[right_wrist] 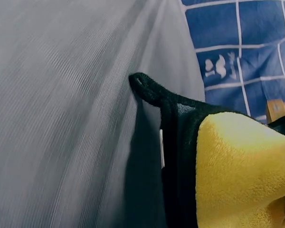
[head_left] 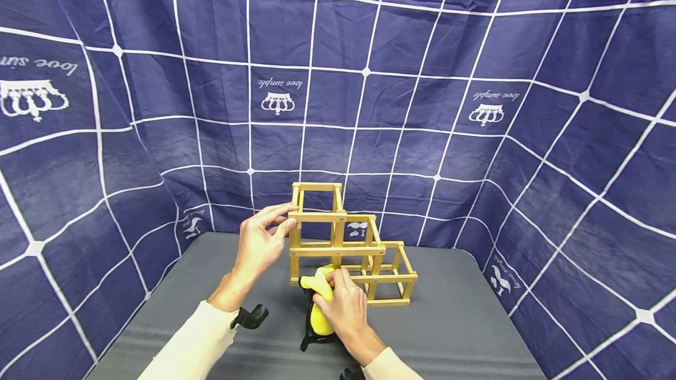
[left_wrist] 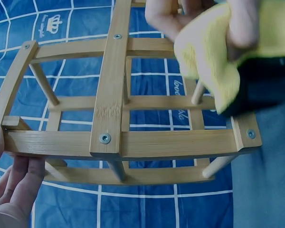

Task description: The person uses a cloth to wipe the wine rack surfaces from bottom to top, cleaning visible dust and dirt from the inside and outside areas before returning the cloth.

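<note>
A stepped wooden rack of light slats and posts stands on the grey surface, tallest at its left end. My left hand pinches the tall end's left post area, thumb on one side of a slat and fingers on the other, as the left wrist view shows. Bunched in my right hand is a yellow cleaning cloth with a black border, held in front of the rack's lower slats. The right wrist view shows the cloth's plush yellow face and a black hanging loop at its corner.
A grey cloth-covered surface lies under the rack. Blue fabric with white grid lines hangs behind and at both sides. Black bands are worn on both wrists, the left band showing fully.
</note>
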Demonstrator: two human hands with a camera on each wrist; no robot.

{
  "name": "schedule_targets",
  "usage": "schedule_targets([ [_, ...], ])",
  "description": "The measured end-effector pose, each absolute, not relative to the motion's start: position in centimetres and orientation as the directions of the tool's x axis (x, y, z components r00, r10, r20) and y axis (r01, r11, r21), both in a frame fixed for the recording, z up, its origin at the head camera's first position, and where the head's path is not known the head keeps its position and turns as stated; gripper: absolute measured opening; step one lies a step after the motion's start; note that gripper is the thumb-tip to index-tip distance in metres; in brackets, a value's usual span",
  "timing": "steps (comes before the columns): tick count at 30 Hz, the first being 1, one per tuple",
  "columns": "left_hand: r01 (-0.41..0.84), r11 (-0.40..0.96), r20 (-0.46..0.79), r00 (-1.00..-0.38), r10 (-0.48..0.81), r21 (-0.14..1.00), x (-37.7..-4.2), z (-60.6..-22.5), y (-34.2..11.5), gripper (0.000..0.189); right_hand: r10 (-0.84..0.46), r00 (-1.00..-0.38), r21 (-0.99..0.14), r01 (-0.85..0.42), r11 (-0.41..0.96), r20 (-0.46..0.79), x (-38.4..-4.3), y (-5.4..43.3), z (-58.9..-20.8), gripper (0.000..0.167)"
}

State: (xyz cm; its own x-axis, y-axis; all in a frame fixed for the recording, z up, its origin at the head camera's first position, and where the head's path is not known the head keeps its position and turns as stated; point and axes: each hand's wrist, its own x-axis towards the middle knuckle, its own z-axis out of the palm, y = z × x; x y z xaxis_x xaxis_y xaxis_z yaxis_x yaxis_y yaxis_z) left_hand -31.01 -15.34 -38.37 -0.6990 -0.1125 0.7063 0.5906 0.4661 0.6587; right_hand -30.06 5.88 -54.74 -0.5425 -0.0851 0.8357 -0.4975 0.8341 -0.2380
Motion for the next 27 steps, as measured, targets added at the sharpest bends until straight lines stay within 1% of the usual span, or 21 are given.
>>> schedule_targets([
  [7,0.599,0.474,0.723,-0.679,-0.124,0.645,-31.3,-38.4,-15.3,0.033,-0.151,-0.469,-0.147,-0.539,0.829,0.87,-30.2,10.7,-54.6,0.07],
  [12,0.596,0.482,0.724,-0.678,-0.125,0.642,-31.4,-38.5,-15.2,0.033,-0.169,-0.433,-0.11,-0.547,0.83,0.885,-30.8,14.8,-54.2,0.067],
  [21,0.581,0.497,0.72,-0.68,-0.139,0.645,-31.3,-38.5,-14.9,0.033,-0.124,-0.409,-0.115,-0.513,0.85,0.904,-31.4,22.5,-54.0,0.058],
  [24,0.576,0.496,0.714,-0.685,-0.141,0.65,-31.2,-38.5,-15.0,0.033,-0.054,-0.412,-0.159,-0.465,0.871,0.91,-31.5,24.5,-53.9,0.056],
  [27,0.577,0.496,0.714,-0.686,-0.138,0.65,-31.1,-38.4,-15.0,0.033,0.034,-0.433,-0.229,-0.407,0.884,0.901,-31.5,26.0,-53.7,0.055],
])
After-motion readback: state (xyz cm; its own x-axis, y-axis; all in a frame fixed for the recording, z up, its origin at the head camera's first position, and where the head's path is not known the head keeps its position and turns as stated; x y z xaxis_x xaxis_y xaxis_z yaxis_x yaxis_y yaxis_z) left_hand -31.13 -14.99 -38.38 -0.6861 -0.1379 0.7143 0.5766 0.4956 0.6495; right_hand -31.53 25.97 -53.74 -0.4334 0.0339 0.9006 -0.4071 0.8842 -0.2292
